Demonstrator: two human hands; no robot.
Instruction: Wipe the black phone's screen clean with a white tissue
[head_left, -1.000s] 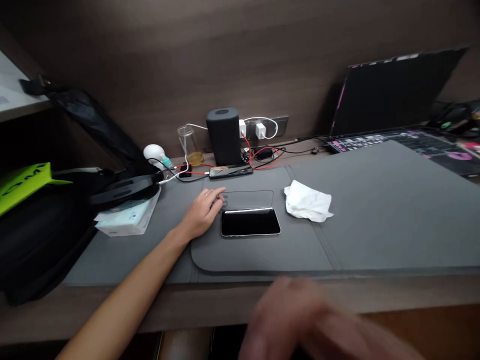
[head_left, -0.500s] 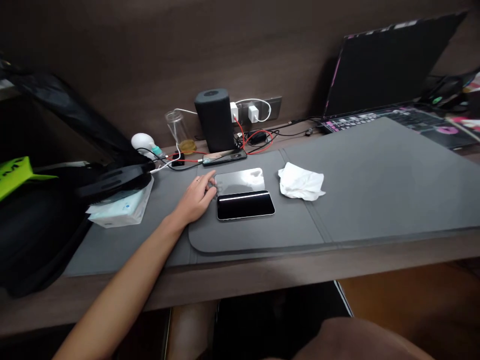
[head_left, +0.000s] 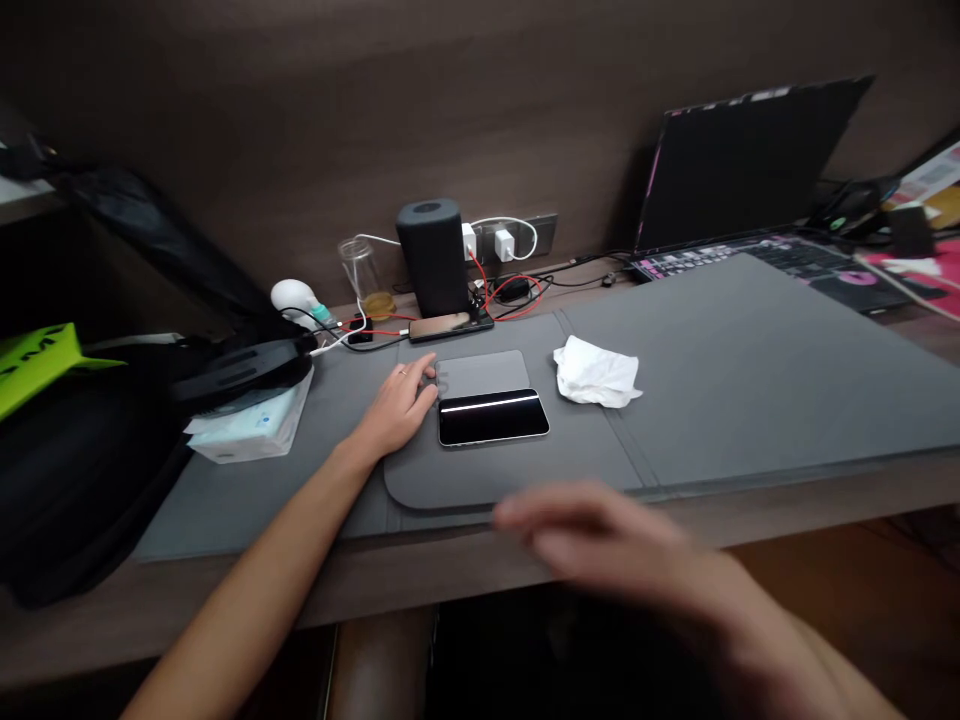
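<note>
My left hand [head_left: 397, 408] rests on the grey mat [head_left: 465, 480], its fingers apart at the left ends of a clear flat sheet [head_left: 484, 373] and a phone with a black screen [head_left: 493, 418]. The phone lies face up just in front of the sheet. My right hand [head_left: 592, 535] hangs over the front edge of the desk, blurred by motion; whether its fingers hold anything cannot be made out. A crumpled white tissue [head_left: 596, 373] lies right of the phone.
Behind are a second phone [head_left: 448, 326], a black speaker [head_left: 433, 258], a glass bottle [head_left: 366, 278] and tangled cables. A tissue pack [head_left: 251, 425] and black bag [head_left: 82, 460] stand left. An open laptop [head_left: 750, 170] stands at the back right.
My right hand has come into view from the lower right. My left hand stays beside the sheet and phone. The camera view has shifted slightly.
</note>
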